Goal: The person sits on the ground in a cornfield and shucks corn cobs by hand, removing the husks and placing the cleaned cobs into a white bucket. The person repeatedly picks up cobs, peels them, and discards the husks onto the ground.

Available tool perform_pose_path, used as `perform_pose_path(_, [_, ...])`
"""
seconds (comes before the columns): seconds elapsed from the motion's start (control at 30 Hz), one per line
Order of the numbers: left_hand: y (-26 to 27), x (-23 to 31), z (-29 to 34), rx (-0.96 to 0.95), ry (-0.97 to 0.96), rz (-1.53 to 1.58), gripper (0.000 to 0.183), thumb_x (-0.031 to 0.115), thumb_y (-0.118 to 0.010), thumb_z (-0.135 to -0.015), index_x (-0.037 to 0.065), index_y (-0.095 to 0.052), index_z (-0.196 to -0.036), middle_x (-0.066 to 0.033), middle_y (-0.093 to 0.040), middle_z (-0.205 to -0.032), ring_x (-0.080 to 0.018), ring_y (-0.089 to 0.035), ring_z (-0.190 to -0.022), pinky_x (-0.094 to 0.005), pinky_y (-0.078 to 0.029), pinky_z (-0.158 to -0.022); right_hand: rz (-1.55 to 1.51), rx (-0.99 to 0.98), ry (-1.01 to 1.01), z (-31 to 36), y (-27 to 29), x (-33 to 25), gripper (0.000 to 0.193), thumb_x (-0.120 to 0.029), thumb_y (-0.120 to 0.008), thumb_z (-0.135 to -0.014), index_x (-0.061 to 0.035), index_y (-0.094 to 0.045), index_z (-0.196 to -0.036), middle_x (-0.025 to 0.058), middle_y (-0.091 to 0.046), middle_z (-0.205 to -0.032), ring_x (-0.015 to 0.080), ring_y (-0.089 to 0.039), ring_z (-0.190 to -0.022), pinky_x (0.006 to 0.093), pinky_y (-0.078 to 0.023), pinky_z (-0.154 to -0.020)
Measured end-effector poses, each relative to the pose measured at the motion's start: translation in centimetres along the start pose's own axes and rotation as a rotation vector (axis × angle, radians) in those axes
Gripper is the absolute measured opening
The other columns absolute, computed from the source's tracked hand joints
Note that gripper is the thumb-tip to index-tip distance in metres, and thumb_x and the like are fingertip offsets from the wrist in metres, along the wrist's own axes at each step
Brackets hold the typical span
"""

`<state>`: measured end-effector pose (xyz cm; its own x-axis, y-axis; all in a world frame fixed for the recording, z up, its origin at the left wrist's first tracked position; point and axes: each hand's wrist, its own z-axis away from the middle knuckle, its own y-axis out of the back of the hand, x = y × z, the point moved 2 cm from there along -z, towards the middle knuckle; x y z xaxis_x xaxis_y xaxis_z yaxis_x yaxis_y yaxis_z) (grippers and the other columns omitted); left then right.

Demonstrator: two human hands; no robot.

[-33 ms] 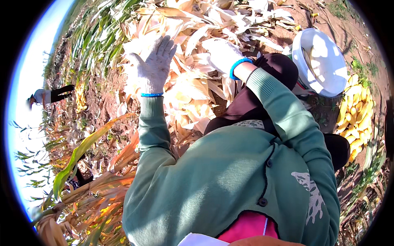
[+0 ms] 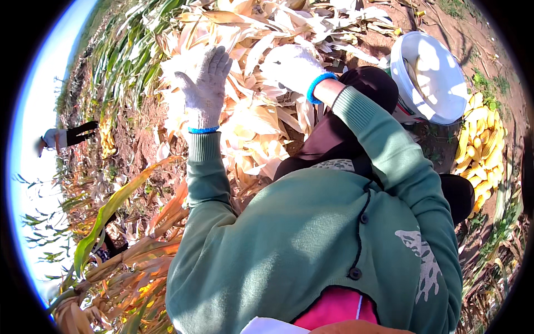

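Reaching both gloved hands up into a heap of dry corn husks [image 2: 261,128], I work close against the pale, papery leaves. My left hand [image 2: 207,83], in a white knit glove with a blue cuff, is spread flat with the fingers [image 2: 219,58] straight and apart, the palm laid against the husks and clasping nothing that I can see. My right hand [image 2: 292,67], in the same kind of glove, is bunched over the husks just beside the left; its fingers are turned away from me and lost in the glare, so I cannot tell whether it has anything in its grasp. The husk heap lies straight in front of my chest, between my two green sleeves [image 2: 389,156], and spreads away toward the upper edge of the view.

To my right, a white plastic bucket [image 2: 439,78] stands on the bare brown soil, and just beside it, farther right, lies a pile of yellow shucked corn cobs [image 2: 481,147]. To my left, dried corn stalks [image 2: 117,261] with some green leaves lie across the ground. Far off on the left, well apart from me, another person [image 2: 61,138] bends over in the field.
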<state>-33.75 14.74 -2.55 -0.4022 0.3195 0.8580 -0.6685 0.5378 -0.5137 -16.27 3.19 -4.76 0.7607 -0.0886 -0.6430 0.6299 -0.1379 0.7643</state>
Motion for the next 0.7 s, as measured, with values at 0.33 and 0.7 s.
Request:
perform_pose_path(0.33, [-10.9,-3.2,0.2,-0.246,-0.446,-0.674,0.098,0.078,-0.02,-0.085,0.0,-0.026,-0.144,-0.0205,-0.031,-0.148,-0.0325,-0.028,-0.139,-0.0443,-0.016,-0.116,-1.117,0.066,-0.282,3.0,2.7,-2.5,0.026,-0.019,-0.07,-0.075,-0.0007,-0.072,-0.094,0.0091,-0.071,-0.08,0.0137,-0.068,-0.071,0.0259,-0.055,-0.067])
perform_pose_path(0.7, [-7.0,0.9,-4.6,0.176,-0.522,-0.634,0.08,0.064,-0.022,-0.095,-0.005,-0.037,-0.133,-0.0199,-0.044,-0.134,-0.0301,-0.043,-0.127,-0.0432,-0.031,-0.112,-0.114,0.825,-0.438,9.3,15.4,9.2,0.024,-0.025,-0.064,-0.081,-0.0043,-0.068,-0.09,0.0133,-0.068,-0.08,0.0248,-0.067,-0.075,0.0318,-0.052,-0.072])
